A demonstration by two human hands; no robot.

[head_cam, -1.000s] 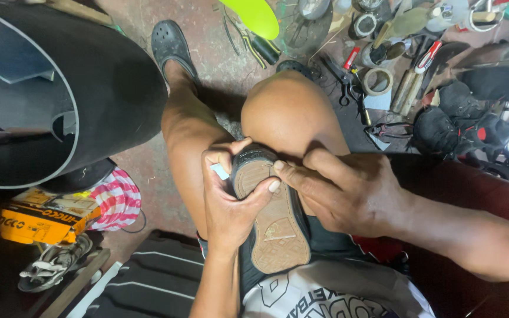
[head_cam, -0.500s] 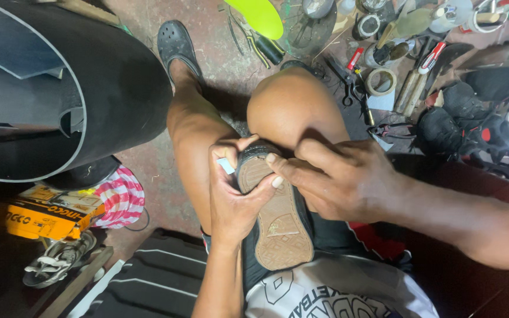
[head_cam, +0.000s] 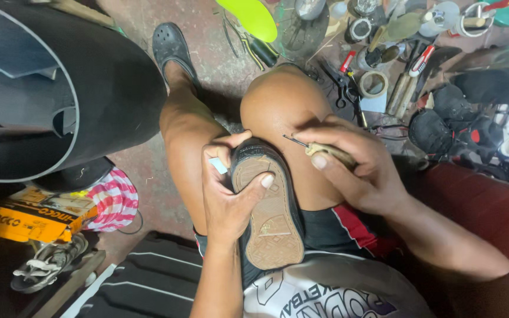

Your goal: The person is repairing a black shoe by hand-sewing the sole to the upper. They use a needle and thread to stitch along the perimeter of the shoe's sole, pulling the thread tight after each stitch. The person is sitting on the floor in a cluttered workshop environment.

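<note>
My left hand [head_cam: 226,197] is clamped on one shoe [head_cam: 269,206], sole up, wedged between my thighs. Thumb and fingers wrap its toe end, and a small pale scrap [head_cam: 218,165] is pinched against my fingers there. The shoe's long axis runs from my lap out toward my knees, toe farthest from me, just short of my right knee [head_cam: 284,106].

My right hand [head_cam: 354,171] is closed around one awl [head_cam: 319,149], wooden handle buried in the grip, thin metal point sticking out to the left. That point hangs just right of the shoe's toe rim, near it but not touching, aimed across the shoe's long axis. So the toe edge lies to the left of my right grip and slightly toward me; my left hand is already on it, the right one is the free mover.

Counted: one shoe in hand, one awl, two hands. Beyond my right grip, on the floor, lie one roll of tape [head_cam: 374,84], one pair of scissors [head_cam: 340,88] and a heap of dark shoes [head_cam: 455,118]. One black clog [head_cam: 172,47] is on my left foot.
</note>
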